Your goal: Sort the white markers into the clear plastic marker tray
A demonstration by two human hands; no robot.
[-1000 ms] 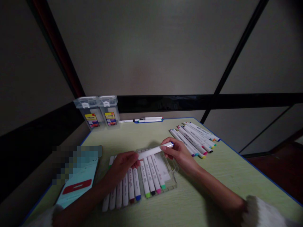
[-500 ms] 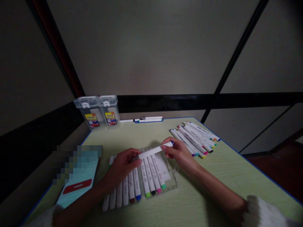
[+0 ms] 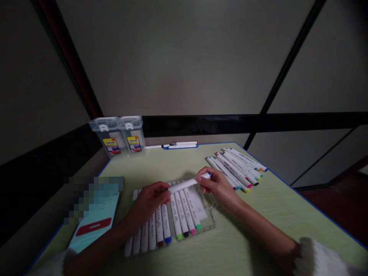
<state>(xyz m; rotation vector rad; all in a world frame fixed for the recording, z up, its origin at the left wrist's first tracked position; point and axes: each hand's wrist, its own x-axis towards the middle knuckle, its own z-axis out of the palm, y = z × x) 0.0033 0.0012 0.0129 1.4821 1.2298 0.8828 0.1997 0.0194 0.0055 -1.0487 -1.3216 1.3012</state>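
Because both hands share one white marker (image 3: 184, 184), handling it well depends on an even, light hold at the two ends. Its blue-tipped end sits in the right hand (image 3: 216, 187), pinched between thumb and curled fingers, while the left hand (image 3: 152, 197), thumb and forefinger nearly together, closes on the opposite end. The marker slants across the gap between the hands, a little higher at the right, above the clear tray (image 3: 212, 223). Letting the right hand carry the weight seems best, with the left only guiding, so that the barrel can roll without slipping. Below the gap lie four capped markers (image 3: 184, 214), with another row (image 3: 160, 230) partly under the left hand; keeping that wrist raised should avoid nudging them. Loose markers (image 3: 234, 170) lie just beyond and to the right of the right hand, so its knuckles are better kept from swinging outward. Small, slow finger movements would suit such crowded surroundings.
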